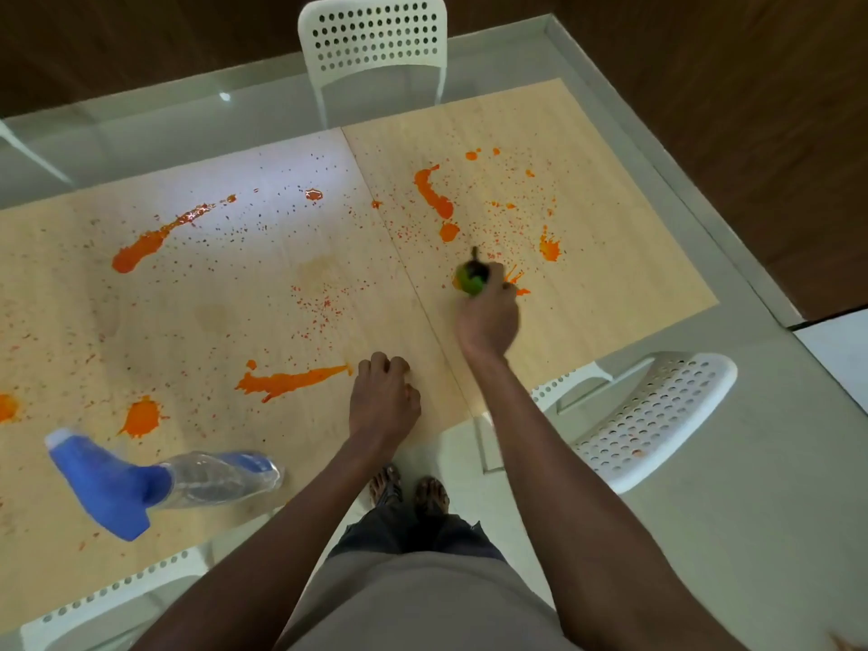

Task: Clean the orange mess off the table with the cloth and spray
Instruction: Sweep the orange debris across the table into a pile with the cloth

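Orange splashes (pixel 286 381) lie scattered across the pale wooden table (pixel 610 274), with white perforated chairs (pixel 373 39) around it.

A blue-capped spray bottle (pixel 150 481) lies on its side near the table's front edge, well left of both hands. The right hand (pixel 488 317) reaches forward, fingers curled round a bunched green cloth (pixel 469 277), blurred, seemingly pressed onto a splash. The left hand (pixel 385 397) rests on the tabletop, fingers loosely curled, holding nothing.

White perforated chair (pixel 373 39) at far side, another chair (pixel 657 415) at near right, third chair (pixel 108 599) at near left. Dark wood floor (pixel 728 110) beyond, pale tiles (pixel 751 533) below.
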